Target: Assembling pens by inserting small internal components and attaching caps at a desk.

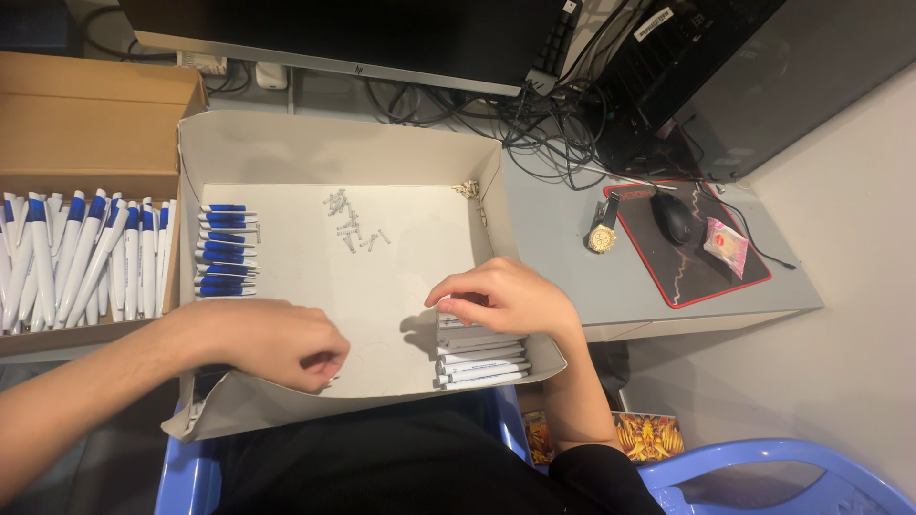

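White pen barrels (480,360), stacked at the near right of the shallow cardboard tray (286,143): right hand (506,298) pinches the topmost. Left hand (277,341), near left, fingers curled closed; contents hidden. Blue pen caps (226,250) far left.

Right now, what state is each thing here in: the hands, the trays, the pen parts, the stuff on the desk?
Left hand: curled, fingertips pinched on the tray floor.
Right hand: resting on the white pen barrels, which lie stacked.
White tray: open, on the person's lap.
Blue caps: lined up in a column.
Small springs: scattered loose.
Cardboard box: open, finished pens leaning inside.
Watch: lying on the desk.
Mouse: on its pad, untouched.
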